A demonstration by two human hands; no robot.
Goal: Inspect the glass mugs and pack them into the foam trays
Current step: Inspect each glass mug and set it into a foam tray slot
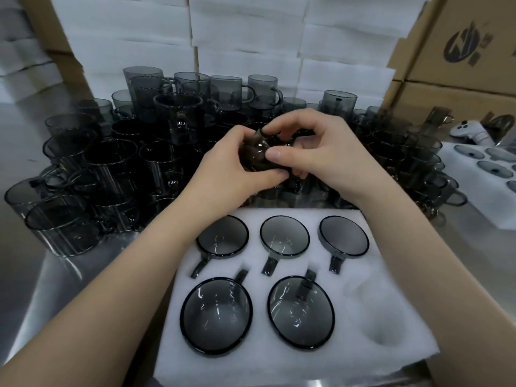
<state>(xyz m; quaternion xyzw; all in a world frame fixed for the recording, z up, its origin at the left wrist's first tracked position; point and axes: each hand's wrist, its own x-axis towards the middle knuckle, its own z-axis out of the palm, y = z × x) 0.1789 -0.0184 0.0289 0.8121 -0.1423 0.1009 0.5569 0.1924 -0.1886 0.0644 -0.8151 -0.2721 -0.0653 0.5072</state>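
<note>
Glass mug (255, 156) pinched between left hand (231, 170) and right hand (315, 152) above loose mugs (111, 163); a slip could chip them.

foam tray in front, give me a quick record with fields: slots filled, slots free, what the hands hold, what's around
tray: foam tray, six slots
filled: five packed mugs
free: one empty slot, near right corner
hands: left hand and right hand both grip the held mug, beyond the tray's far edge
around: loose mugs crowded behind the tray; second tray at right, holding mugs
</note>
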